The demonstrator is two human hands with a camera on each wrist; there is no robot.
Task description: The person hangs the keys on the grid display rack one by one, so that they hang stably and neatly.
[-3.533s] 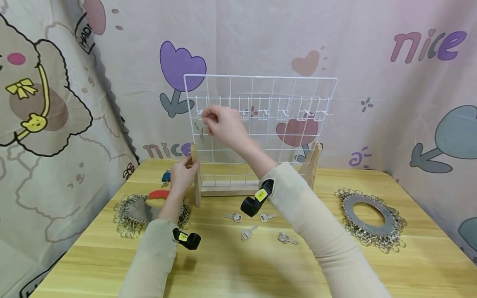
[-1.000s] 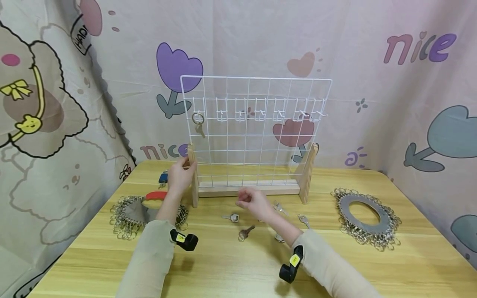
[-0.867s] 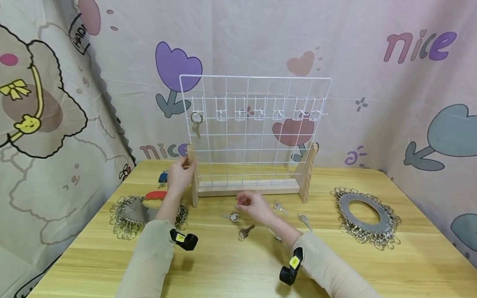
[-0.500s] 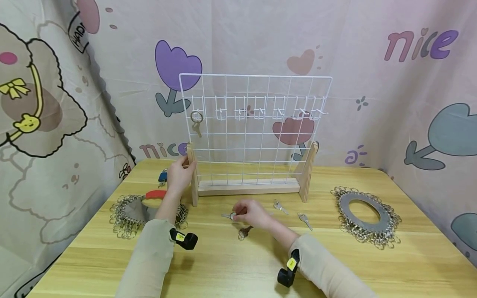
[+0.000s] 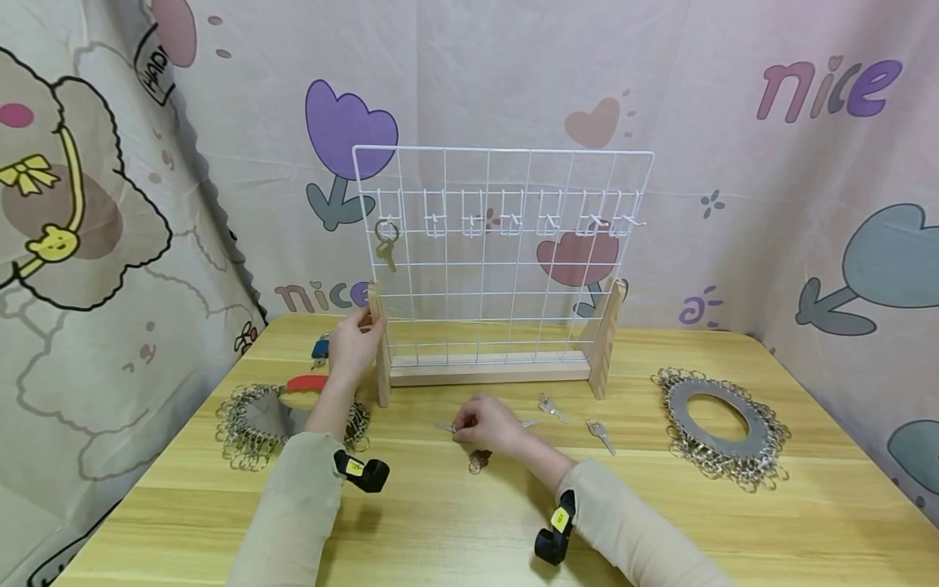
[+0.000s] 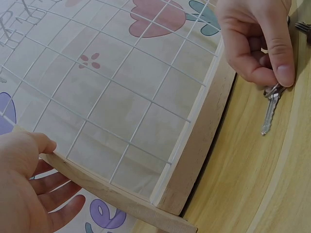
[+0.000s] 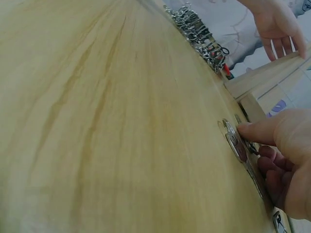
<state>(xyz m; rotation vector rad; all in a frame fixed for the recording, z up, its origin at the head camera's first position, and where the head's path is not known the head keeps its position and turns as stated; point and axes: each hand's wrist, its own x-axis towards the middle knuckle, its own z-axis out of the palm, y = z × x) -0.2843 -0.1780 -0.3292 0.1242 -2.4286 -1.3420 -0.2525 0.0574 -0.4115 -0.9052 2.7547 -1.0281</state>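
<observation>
My left hand [image 5: 355, 346] grips the left wooden post [image 5: 381, 359] of a white wire grid rack [image 5: 487, 372]; in the left wrist view the thumb lies on one side and the fingers on the other. Low over the table in front of the rack, my right hand [image 5: 490, 425] pinches the ring end of a silver key [image 6: 271, 110] between thumb and finger. The key's blade points away from the fingertips. Another key on a ring [image 5: 386, 257] hangs from the leftmost hook. A loose key [image 5: 478, 462] lies just below my right hand, partly covered by it.
Two more keys, one near the base [image 5: 552, 408] and one farther right [image 5: 600, 436], lie on the table. A grey disc fringed with rings [image 5: 722, 428] lies at right; another ringed disc [image 5: 257, 424], a red-handled item [image 5: 306, 383] and a blue padlock [image 5: 320, 349] are at left.
The right hand has come down from the leftmost hook, leaving a key hanging there, and has taken hold of a key on the table. The left hand stays on the post.
</observation>
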